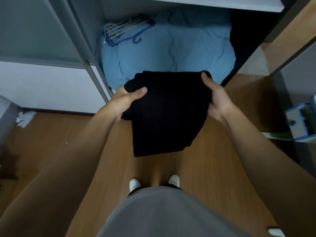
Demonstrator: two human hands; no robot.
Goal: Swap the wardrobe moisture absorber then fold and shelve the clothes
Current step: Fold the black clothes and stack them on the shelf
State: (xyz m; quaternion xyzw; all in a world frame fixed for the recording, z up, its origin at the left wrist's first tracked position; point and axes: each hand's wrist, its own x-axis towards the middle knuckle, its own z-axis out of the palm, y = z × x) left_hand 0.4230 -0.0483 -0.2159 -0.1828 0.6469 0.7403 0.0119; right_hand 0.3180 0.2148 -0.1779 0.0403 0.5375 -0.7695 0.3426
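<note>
The black garment [168, 113] is folded into a rough rectangle and held in the air in front of the open wardrobe, its far edge over the front of the blue quilt [167, 53] that fills the bottom compartment, its near end drooping toward the wooden floor [213, 159]. To shelve it well, I judge the fold should be kept flat and supported from below so the hanging end does not fall open, then lifted level toward the white shelf [222, 4] above and slid in squarely. The left hand [126, 101] clasps the garment's left edge, thumb on top and fingers hidden beneath; the right hand [215, 100] is closed on the right edge the same way, thumb over the far corner. The garment spans between the two hands. A bundle of hangers [126, 31] lies on the quilt's back left, well apart from the garment. No moisture absorber can be made out for certain.
</note>
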